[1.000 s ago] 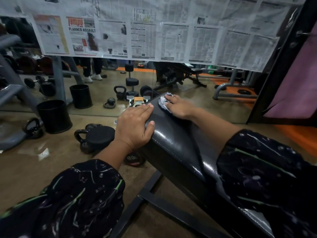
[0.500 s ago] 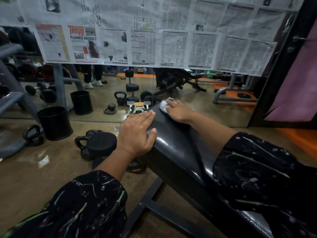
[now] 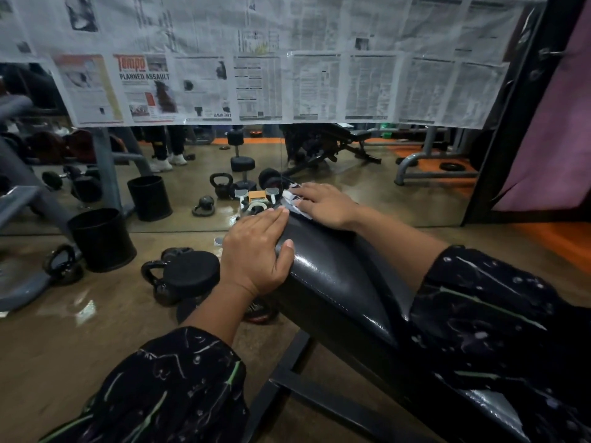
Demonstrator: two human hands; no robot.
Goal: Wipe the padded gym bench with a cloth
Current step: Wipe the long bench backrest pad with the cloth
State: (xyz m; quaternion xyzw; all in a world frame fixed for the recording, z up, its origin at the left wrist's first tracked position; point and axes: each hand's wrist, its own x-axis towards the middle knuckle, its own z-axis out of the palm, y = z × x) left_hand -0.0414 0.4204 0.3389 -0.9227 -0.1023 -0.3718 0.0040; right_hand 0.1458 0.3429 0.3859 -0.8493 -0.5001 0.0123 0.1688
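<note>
- Lighting: dim, indoor.
- Glare: highlights on bench padding [image 3: 339, 276] and wet-looking floor [image 3: 86, 310].
- Distortion: wide-angle bowing at edges.
- Focus: newspaper [image 3: 256, 59] print soft.

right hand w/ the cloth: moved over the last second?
No, not noticeably. The right hand presses the cloth at the far end of the bench, just as before, judged against that end's edge. The small frame shift looks like head motion.

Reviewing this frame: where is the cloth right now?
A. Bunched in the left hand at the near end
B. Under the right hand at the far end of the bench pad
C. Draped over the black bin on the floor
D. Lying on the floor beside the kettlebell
B: the pale cloth sits pinned under the right hand at the far end of the bench, while the left hand rests flat on the pad's edge, holding nothing.
</note>
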